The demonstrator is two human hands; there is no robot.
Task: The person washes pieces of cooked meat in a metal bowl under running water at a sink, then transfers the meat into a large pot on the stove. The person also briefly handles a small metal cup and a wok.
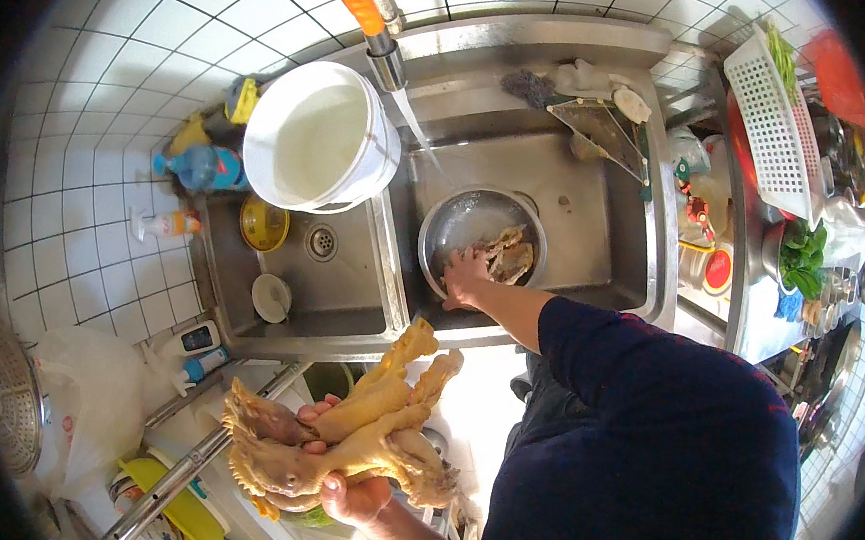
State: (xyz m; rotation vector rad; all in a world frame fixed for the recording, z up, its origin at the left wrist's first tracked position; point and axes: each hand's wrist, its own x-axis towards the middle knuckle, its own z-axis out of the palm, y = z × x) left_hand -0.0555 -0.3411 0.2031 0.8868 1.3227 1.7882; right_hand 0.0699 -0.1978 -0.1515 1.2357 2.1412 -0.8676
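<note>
My left hand [356, 496] holds up a plucked, yellow-skinned whole chicken [360, 445] to the left of my body, outside the sink's front edge. The thumb presses its near side, and fingertips show through at its middle. My right hand [468, 276] reaches into a round metal bowl [443, 225] in the right sink basin [571, 219]. Its fingers are spread next to pale poultry pieces [512, 262] in the bowl; what lies beneath the palm is hidden. Water runs from a faucet [388, 67] with an orange hose and falls behind the bowl.
A white bucket [385, 146] of liquid stands over the left basin's back, near the divider. That basin holds a yellow tub [264, 224] and a small white dish [271, 298]. A triangular rack [600, 131] sits in the back right corner. Shelves at right hold a white perforated basket [773, 128].
</note>
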